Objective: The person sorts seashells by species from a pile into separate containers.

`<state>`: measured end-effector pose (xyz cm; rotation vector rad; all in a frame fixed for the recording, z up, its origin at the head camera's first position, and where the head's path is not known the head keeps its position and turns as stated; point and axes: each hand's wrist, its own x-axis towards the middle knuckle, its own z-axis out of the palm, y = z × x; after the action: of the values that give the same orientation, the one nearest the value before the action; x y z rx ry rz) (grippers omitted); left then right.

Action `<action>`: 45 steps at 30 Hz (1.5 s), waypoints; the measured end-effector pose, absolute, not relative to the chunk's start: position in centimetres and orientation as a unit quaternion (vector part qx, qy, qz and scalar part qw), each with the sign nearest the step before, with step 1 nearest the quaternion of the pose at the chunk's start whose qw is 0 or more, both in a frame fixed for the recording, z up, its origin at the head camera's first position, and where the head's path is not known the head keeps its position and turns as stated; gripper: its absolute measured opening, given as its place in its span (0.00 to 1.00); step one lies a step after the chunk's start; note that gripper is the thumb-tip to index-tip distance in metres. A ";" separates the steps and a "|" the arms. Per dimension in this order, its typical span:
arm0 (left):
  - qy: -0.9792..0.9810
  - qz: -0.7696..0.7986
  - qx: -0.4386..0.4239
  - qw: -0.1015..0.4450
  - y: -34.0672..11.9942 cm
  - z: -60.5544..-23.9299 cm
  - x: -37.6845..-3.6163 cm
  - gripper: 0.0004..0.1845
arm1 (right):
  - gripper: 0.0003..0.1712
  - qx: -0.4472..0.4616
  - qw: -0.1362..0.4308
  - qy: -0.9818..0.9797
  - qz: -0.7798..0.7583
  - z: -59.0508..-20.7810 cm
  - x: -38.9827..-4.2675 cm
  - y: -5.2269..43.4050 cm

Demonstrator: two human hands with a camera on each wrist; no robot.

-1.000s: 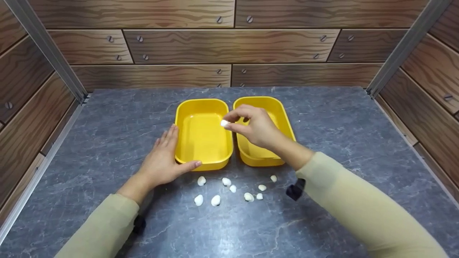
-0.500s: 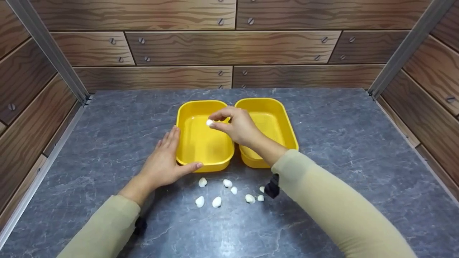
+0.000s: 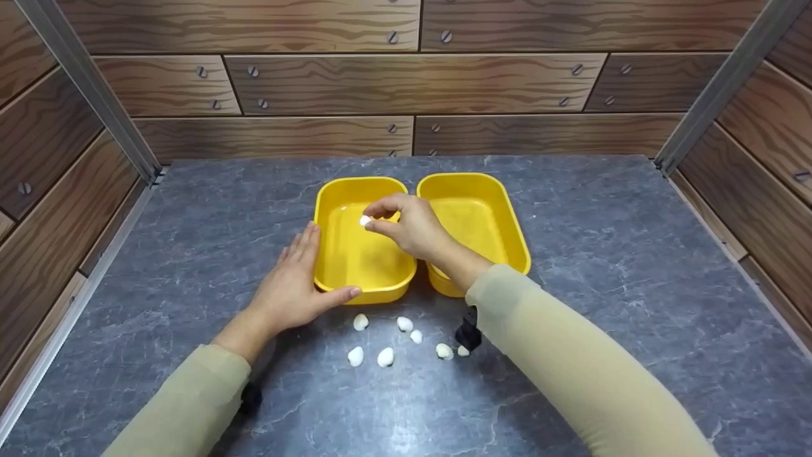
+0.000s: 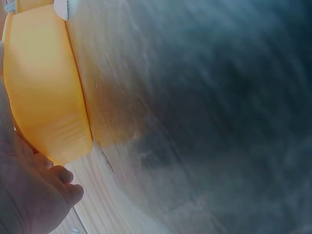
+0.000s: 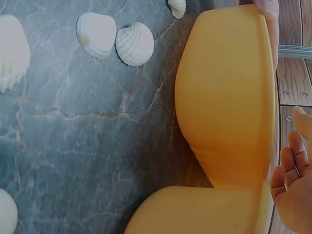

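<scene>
The right hand (image 3: pixel 413 230) reaches across from the right and hangs over the left yellow tray (image 3: pixel 336 260), its thumb and forefinger pinched on a small white shell (image 3: pixel 365 220), the other fingers curled in behind. The shell is held above the far part of that tray's floor; whether it touches the plastic cannot be told from the head view.

The left hand (image 3: pixel 293 285) lies against the left tray's left wall with fingers straight and together, and the thumb pressed along the near wall at the corner. It holds nothing; it only steadies the tray. The left wrist view is blurred, showing little beyond the tray's yellow wall (image 4: pixel 44 87) and the side of the hand.

The right yellow tray (image 3: pixel 507 222) stands just beside the left one, their long walls nearly touching, both in the middle of the grey marbled desk (image 3: pixel 602 266).

Loose white shells (image 3: pixel 386 357) lie scattered on the desk just near the trays, several in a loose cluster; in the right wrist view they show as ribbed clam shapes (image 5: pixel 134 44).
</scene>
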<state>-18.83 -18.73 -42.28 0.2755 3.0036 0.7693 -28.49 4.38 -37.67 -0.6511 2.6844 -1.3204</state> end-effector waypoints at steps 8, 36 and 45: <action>0.965 0.246 0.090 0.013 -18.6 -42.2 -18.9 0.69 | 0.14 -0.207 0.055 0.890 -0.403 -37.8 -28.6 4.3; 0.964 0.246 0.099 0.001 -18.8 -42.4 -18.8 0.72 | 0.11 -0.359 -0.064 0.827 -0.429 -33.2 -23.5 15.6; 0.964 0.246 0.100 -0.001 -18.9 -42.5 -18.8 0.72 | 0.11 -0.333 -0.042 0.840 -0.426 -35.6 -20.4 21.3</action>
<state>-18.78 -18.89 -42.52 0.3141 3.0311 0.7727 -20.37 21.25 -35.57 -1.0765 2.7130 -1.3739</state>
